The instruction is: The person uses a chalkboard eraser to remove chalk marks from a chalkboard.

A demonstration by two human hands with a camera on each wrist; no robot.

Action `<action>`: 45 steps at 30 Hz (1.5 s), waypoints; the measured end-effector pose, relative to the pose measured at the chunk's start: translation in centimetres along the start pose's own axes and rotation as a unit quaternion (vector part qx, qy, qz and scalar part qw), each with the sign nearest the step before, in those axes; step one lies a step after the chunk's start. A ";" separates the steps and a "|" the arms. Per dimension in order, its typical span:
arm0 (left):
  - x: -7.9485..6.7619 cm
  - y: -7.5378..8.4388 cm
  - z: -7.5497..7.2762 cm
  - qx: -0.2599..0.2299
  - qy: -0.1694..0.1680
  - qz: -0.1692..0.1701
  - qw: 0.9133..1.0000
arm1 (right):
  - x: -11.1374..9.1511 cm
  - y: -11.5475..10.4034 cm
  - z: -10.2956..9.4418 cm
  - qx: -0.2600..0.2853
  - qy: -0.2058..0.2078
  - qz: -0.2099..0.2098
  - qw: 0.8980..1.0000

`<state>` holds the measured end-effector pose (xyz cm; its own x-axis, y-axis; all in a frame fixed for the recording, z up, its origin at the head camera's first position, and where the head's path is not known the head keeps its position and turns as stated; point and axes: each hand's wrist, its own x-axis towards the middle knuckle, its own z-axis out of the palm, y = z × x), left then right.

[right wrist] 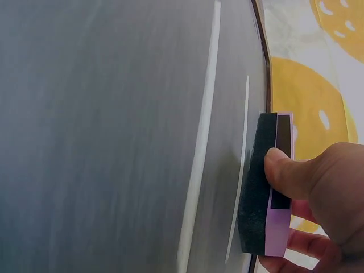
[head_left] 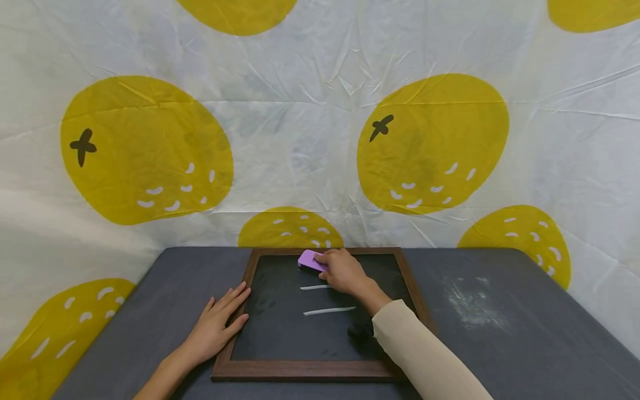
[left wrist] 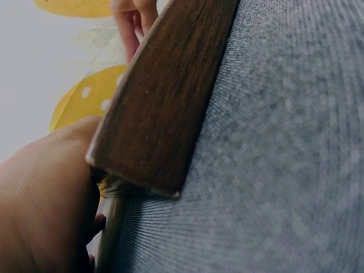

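Observation:
A blackboard (head_left: 280,339) in a brown wooden frame (head_left: 300,369) lies on the table. Two white chalk lines run across it, the nearer chalk line (head_left: 329,311) and a farther chalk line (head_left: 311,288) partly behind the right hand. My right hand (head_left: 342,271) grips a purple eraser (head_left: 309,259) near the board's far edge. In the right wrist view the eraser (right wrist: 280,233) shows a dark felt pad, the thumb pressing its side. My left hand (head_left: 216,325) rests with straight fingers on the frame's left side; in the left wrist view the hand (left wrist: 48,193) is beside the frame's corner.
The table (head_left: 530,355) has a dark grey cloth, with a white chalk smudge (head_left: 475,303) right of the board. Behind it hangs a white curtain (head_left: 295,150) printed with yellow fruit shapes.

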<state>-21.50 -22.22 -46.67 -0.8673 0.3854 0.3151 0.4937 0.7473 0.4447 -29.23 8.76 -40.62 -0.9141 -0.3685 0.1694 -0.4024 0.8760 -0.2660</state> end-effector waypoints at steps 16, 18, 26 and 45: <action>0.0 0.2 0.2 0.000 -0.003 -0.005 1.000 | -0.2 0.7 -0.7 0.010 -0.023 -0.099 0.995; 0.1 0.2 0.3 0.003 -0.005 -0.003 1.000 | -0.2 1.1 -0.9 0.007 -0.026 -0.112 0.993; 0.1 0.4 0.2 0.009 -0.005 -0.004 1.000 | -0.7 2.3 -1.4 -0.004 -0.029 -0.111 0.993; -0.1 0.1 -0.1 0.019 -0.001 -0.004 1.000 | -3.5 5.9 -2.9 -0.017 0.001 -0.035 0.999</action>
<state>-21.35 -22.26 -46.64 -0.8709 0.3813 0.3102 0.4849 0.7698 0.4152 -28.27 16.14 -40.08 -0.8837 -0.4289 0.1875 -0.4635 0.8578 -0.2220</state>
